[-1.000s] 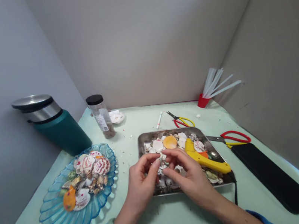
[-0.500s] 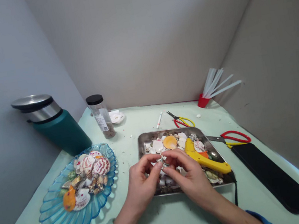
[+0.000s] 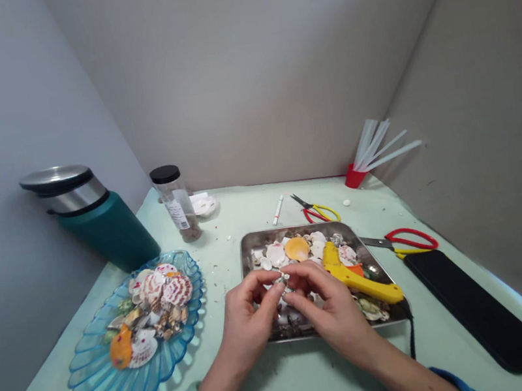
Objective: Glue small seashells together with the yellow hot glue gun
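Between the fingertips of my left hand (image 3: 249, 309) and my right hand (image 3: 330, 300) is a small cluster of pale shells (image 3: 283, 279). Both hands are closed in a pinch on it, and the fingers partly cover it. They hover over the near half of a metal tray (image 3: 249, 243) full of shells, among them an orange scallop shell (image 3: 297, 248). A yellow glue gun (image 3: 364, 281) lies across the tray's right side, close to my right hand.
At left, a blue scalloped plate (image 3: 89, 381) bears shells beside a teal bottle (image 3: 102, 227). Behind are a black-lidded jar (image 3: 178, 208), a marker (image 3: 278, 210) and scissors (image 3: 317, 209). At right stand glue sticks in a red cup (image 3: 355, 176), red-handled scissors (image 3: 409, 239) and a black slab (image 3: 482, 309).
The shell cluster has turned slightly between my fingertips. Both hands stay in nearly the same place, and nothing else has moved.
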Motion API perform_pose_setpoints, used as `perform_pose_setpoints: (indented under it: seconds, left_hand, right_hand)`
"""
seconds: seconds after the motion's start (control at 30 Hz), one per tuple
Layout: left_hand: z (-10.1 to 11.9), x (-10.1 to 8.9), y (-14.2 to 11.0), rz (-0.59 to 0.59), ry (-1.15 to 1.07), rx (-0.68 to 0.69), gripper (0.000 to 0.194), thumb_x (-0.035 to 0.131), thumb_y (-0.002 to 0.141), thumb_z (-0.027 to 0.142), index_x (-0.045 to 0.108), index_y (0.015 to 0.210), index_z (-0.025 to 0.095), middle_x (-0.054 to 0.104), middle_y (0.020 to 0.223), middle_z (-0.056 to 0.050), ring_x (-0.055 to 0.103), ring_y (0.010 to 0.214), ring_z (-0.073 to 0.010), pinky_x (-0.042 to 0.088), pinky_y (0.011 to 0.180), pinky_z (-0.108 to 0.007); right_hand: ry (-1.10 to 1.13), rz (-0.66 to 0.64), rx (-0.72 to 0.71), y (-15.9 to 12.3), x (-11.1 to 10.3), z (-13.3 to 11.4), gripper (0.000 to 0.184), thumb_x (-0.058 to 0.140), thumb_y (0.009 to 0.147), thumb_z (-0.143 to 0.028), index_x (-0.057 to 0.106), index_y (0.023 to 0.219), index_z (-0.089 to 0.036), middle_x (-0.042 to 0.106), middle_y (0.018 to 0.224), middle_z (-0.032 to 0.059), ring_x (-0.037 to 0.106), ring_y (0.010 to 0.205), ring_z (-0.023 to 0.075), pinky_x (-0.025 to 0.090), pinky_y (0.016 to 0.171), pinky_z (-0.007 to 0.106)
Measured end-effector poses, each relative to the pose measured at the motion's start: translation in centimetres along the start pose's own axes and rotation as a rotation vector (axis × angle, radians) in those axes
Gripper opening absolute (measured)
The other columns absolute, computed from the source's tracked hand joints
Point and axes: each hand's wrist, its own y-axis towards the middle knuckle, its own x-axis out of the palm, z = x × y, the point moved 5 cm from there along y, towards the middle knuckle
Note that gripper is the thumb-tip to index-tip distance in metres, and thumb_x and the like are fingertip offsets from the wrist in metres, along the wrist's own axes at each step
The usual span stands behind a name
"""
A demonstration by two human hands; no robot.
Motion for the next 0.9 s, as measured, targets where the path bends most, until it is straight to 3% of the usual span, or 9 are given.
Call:
perform_pose_setpoints:
  seconds: [0.43, 0.9]
  left_hand:
    - [0.10, -0.02, -0.13, -0.005, -0.006, -0.019, 0.028, 0.058, 0.086, 0.036, 0.065, 0.105, 0.017, 0.067, 0.078, -0.003, 0.054, 0.054, -0.0099, 0.044, 0.052, -0.020]
    - [0.49, 0.02, -0.01, -0.011, 0.026, -0.006, 0.026, 0.059, 0.084, 0.035, 0.068, 0.097, 0.015, 0.070, 0.082, -0.006, 0.054, 0.052, -0.0098, 0.045, 0.051, -0.021]
  right_hand:
    - [0.030, 0.034, 0.057, -0.18, 0.04, 0.17, 0.024, 0.058, 0.087, -0.019, 0.056, 0.111, -0.023, 0.056, 0.089, 0.0015, 0.053, 0.071, 0.0144, 0.046, 0.068, 0.028]
    - [0.049, 0.032, 0.082, -0.07, 0.07, 0.41, 0.020, 0.060, 0.086, -0.022, 0.058, 0.106, -0.022, 0.056, 0.085, 0.0007, 0.052, 0.068, 0.0138, 0.046, 0.064, 0.027]
